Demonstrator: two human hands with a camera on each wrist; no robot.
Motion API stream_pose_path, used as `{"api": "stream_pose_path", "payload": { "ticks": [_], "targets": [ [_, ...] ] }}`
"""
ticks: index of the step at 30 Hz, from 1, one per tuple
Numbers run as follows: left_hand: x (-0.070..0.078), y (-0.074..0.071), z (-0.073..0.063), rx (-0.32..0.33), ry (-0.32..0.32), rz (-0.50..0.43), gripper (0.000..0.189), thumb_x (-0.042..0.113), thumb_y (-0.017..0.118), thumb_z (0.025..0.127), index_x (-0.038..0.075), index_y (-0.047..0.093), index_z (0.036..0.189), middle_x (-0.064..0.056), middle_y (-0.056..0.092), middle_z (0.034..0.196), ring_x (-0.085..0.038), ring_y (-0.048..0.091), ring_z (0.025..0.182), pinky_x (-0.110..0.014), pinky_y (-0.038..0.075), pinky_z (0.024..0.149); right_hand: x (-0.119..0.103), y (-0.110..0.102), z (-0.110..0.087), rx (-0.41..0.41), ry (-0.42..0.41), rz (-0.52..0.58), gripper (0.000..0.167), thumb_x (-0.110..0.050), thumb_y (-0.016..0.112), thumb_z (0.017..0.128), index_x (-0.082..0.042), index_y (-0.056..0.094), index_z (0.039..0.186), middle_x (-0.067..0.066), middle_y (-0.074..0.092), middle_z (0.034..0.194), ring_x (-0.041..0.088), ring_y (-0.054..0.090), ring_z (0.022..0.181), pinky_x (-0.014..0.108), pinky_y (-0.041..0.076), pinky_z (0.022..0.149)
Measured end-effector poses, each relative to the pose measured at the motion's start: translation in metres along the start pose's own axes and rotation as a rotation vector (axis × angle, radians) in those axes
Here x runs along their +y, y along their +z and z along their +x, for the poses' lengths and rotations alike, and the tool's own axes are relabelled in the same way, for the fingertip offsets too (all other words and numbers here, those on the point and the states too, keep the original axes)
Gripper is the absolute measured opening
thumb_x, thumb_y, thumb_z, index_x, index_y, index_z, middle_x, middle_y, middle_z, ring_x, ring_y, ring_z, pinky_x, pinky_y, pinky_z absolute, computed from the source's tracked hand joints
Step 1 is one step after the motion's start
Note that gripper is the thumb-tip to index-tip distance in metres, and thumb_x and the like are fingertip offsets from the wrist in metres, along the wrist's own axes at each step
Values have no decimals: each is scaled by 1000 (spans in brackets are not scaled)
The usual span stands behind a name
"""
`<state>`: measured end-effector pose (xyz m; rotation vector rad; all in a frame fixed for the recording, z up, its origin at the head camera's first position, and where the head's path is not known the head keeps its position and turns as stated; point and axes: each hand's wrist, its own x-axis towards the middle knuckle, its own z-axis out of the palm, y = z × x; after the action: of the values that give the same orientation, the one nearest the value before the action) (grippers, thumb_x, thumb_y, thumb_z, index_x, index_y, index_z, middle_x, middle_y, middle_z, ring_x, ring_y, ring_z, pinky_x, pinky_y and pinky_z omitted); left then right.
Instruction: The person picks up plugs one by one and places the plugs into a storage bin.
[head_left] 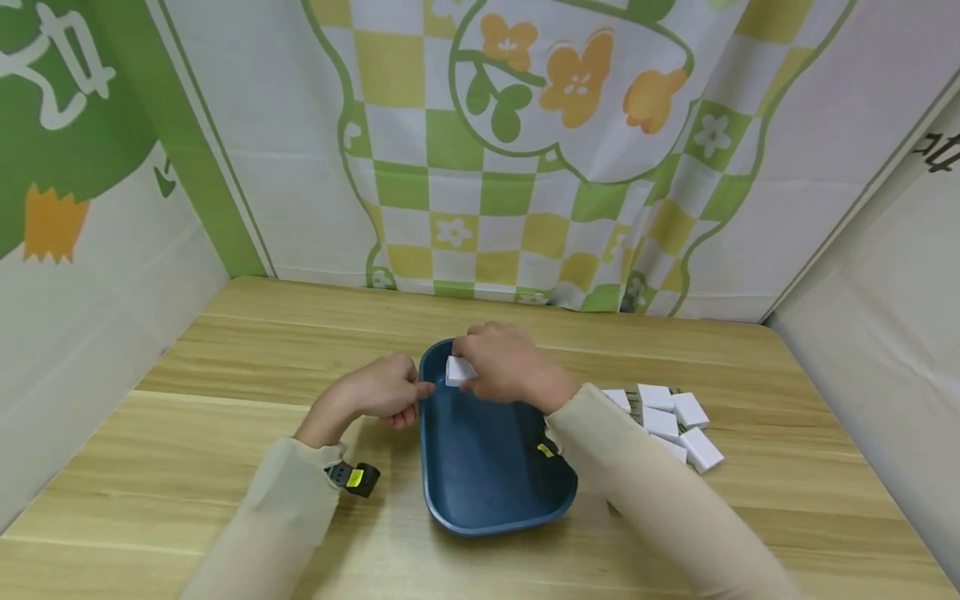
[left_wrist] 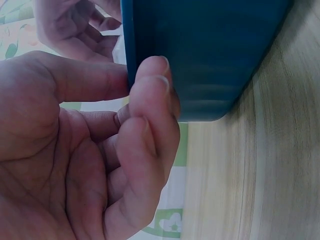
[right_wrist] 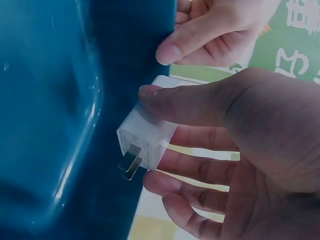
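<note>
A dark blue tray (head_left: 495, 467) lies on the wooden table. My left hand (head_left: 386, 390) pinches its left rim, thumb over the inside and curled fingers against the outer wall, as the left wrist view shows. Between thumb and fingers, my right hand (head_left: 506, 362) holds a white plug charger (right_wrist: 147, 127) over the tray's far left corner. Two flat metal prongs (right_wrist: 131, 161) stick out of the charger toward the tray. Several more white chargers (head_left: 660, 423) lie in a group on the table to the right, partly hidden by the right forearm.
The wooden table (head_left: 247, 375) reaches back to a checked curtain (head_left: 510, 200) with flower prints. White and green cloth walls (head_left: 97, 208) stand at both sides. Black bands with yellow marks (head_left: 356, 478) sit at both wrists.
</note>
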<state>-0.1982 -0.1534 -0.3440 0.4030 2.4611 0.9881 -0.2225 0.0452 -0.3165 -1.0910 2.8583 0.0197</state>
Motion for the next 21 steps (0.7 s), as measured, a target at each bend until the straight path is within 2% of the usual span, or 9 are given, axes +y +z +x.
{"api": "stream_pose_path", "payload": {
  "ticks": [9,17,21],
  "targets": [
    [1,-1,0,-4,-9,-9,44,14,53,106,-1,67,68,-5,61,56,-14,59,48,-31,51,53,-5,12,9,-49,-1,32,33,-28,78,91,-16,70,120,2,67,107,21,61,96,39,51,76],
    [1,-1,0,-9,-10,-18,42,13,52,106,-1,66,68,-4,61,56,-13,59,47,-31,51,53,-8,23,12,-52,2,20,28,-25,79,90,-15,71,115,2,67,104,18,60,90,37,51,77],
    [0,0,0,-7,-10,-18,43,13,52,106,-1,66,68,-4,60,56,-13,59,47,-31,51,52,-9,28,14,-58,-3,13,29,-26,79,89,-15,72,115,2,67,105,19,61,91,38,51,77]
  ]
}}
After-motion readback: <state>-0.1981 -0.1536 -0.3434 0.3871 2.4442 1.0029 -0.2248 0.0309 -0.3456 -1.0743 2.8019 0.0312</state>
